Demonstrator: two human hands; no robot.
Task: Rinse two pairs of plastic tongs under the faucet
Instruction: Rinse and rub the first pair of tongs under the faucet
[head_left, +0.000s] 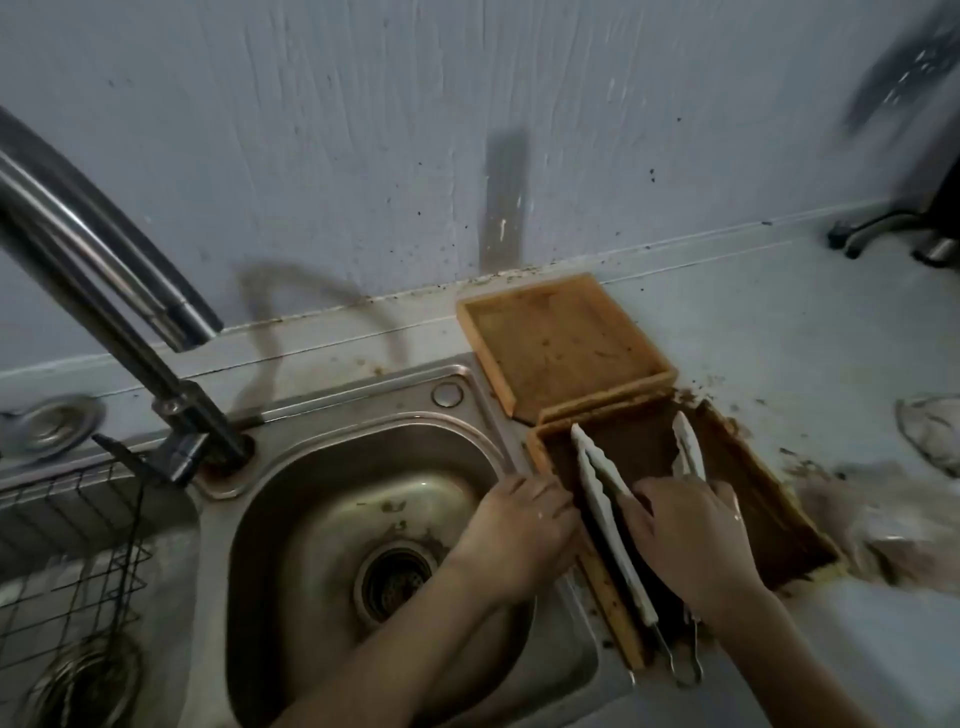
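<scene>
White plastic tongs (608, 512), both pairs, lie in the wooden tray (769, 499) at the sink's (322, 441) right edge; left hand (519, 530) holds the tray's rim, right hand (691, 540) reaches over them, grip unclear; rinsing not begun, faucet (104, 270) dry

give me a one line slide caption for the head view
Both hands, left hand and right hand, reach into a wooden tray holding white tongs beside the sink.
</scene>
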